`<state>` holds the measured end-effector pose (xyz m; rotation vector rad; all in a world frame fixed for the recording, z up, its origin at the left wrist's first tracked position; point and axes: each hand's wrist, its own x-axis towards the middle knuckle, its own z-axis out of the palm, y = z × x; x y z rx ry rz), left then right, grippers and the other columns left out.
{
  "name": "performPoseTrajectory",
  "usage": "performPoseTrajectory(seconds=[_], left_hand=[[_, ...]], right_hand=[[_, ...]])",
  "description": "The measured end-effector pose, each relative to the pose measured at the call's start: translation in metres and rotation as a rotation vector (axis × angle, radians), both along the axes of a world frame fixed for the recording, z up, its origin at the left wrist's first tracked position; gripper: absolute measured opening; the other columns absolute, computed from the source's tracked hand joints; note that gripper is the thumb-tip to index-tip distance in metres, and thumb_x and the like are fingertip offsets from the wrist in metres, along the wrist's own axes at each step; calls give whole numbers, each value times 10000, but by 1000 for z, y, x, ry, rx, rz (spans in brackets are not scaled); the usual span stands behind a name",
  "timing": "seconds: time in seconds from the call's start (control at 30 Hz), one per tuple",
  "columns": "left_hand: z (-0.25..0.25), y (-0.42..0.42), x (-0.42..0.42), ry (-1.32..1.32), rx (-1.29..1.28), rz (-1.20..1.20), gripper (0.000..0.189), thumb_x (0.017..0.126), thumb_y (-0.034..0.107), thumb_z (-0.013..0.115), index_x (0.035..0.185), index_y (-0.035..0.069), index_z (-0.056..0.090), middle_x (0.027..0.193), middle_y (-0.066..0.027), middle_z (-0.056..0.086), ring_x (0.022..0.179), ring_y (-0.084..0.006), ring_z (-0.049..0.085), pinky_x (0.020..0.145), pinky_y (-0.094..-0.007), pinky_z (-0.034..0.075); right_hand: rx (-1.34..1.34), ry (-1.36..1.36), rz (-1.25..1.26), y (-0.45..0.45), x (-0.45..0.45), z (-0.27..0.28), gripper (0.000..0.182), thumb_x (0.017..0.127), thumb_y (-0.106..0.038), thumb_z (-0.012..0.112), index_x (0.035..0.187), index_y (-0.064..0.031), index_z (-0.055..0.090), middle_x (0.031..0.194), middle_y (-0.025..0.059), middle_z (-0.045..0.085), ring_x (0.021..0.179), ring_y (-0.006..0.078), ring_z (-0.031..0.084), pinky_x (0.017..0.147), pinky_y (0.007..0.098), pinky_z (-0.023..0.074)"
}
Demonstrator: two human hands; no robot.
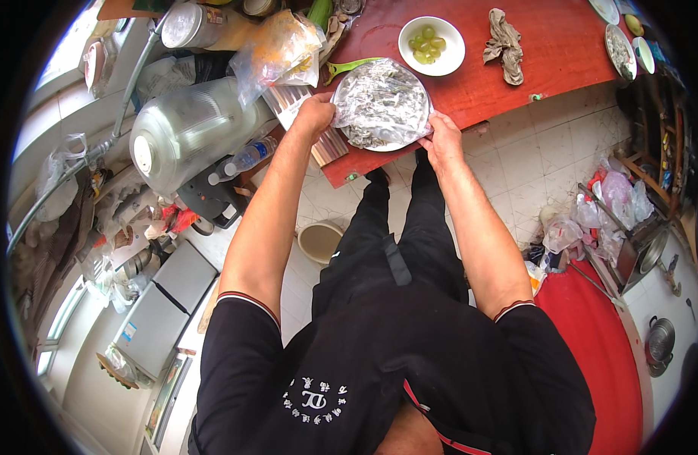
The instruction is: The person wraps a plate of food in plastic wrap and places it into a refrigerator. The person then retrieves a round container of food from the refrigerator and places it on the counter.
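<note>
A round plate [377, 149] of grey-and-white food lies at the near edge of the red table, under clear plastic wrap [383, 96]. My left hand [318, 115] pinches the wrap at the plate's left rim. On the opposite side, my right hand [444, 139] grips the wrap's edge beside the lower right rim. The film lies wrinkled over the food, whose exact kind is hard to tell. Just behind the plate is a green-handled tool [349, 66], partly hidden. A white bowl [406, 58] with green grapes [426, 45] stands behind and to the right.
Crumpled brown paper [503, 48] lies on the red table [559, 45]. Left of my left hand are a bundle of sticks [328, 147], a large clear plastic container [184, 131] and a water bottle [251, 154]. A bucket [320, 242] stands on the floor by my legs.
</note>
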<state>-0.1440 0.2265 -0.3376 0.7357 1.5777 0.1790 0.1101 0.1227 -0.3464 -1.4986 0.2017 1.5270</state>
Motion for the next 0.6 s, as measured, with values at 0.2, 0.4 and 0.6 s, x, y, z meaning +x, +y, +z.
performPoseTrajectory(seconds=[0.2, 0.4, 0.6], left_hand=[[-18, -3, -8, 372, 288, -208, 365, 797, 4, 539, 1145, -33, 643, 856, -74, 662, 664, -128, 581, 586, -281, 460], [6, 23, 8, 328, 197, -248, 300, 810, 23, 564, 1091, -28, 657, 812, -68, 653, 616, -132, 572, 567, -280, 459], [14, 15, -4, 64, 36, 25, 144, 901, 40, 543, 956, -15, 664, 701, -29, 593, 556, -105, 516, 486, -239, 408]], right_hand=[[-1, -98, 35, -4, -2, -11, 169, 936, -111, 555, 1067, -16, 605, 819, 11, 566, 727, 115, 553, 690, 315, 518], [-25, -129, 68, -5, 0, -12, 174, 933, -129, 572, 1059, -21, 624, 790, -2, 580, 688, 101, 549, 632, 265, 480], [-42, -160, 135, -6, 0, -11, 165, 931, -139, 573, 1050, -41, 632, 792, -2, 598, 658, 103, 550, 595, 262, 465]])
